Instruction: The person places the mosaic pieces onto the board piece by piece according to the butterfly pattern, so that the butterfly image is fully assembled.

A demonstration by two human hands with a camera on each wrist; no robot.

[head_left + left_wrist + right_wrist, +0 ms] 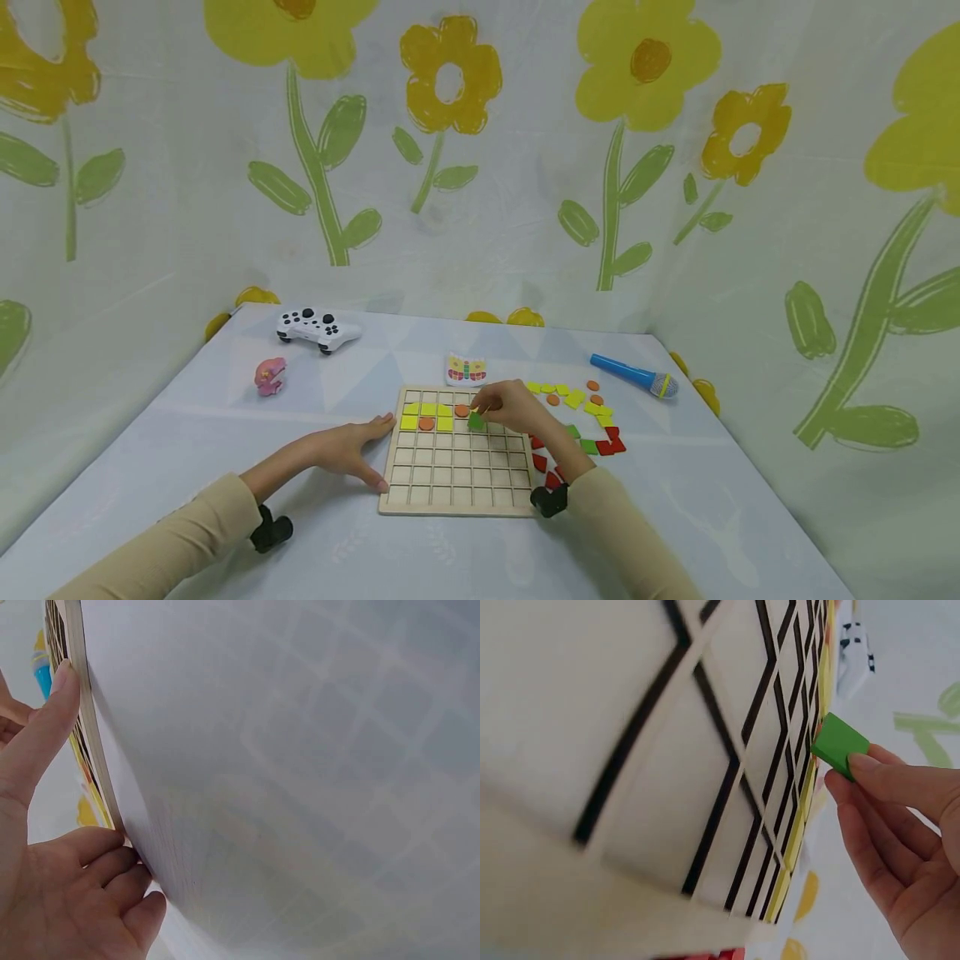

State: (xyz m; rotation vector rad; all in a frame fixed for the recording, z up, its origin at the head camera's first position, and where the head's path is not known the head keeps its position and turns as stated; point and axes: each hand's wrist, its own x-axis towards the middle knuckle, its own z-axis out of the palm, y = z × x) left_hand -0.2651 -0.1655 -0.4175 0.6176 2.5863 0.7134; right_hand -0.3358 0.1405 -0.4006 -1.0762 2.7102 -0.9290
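A wooden grid board (453, 479) lies on the table, with yellow tiles (409, 422) and orange round pieces (426, 424) in its upper left cells. My right hand (517, 407) pinches a green square tile (841, 742) between thumb and fingers, over the upper middle of the board. The green tile is tilted in the right wrist view. At the board's left edge my left hand (347, 450) rests with thumb and fingers spread. In the left wrist view, its thumb (46, 724) touches the board's side. A small card with a coloured butterfly-like pattern (466, 370) lies behind the board.
Loose yellow (574, 398), red (615, 440), green and orange pieces lie right of the board, partly behind the right forearm. A blue microphone (630, 374) is at the back right. A white game controller (315, 330) and a pink toy figure (270, 376) sit at the back left.
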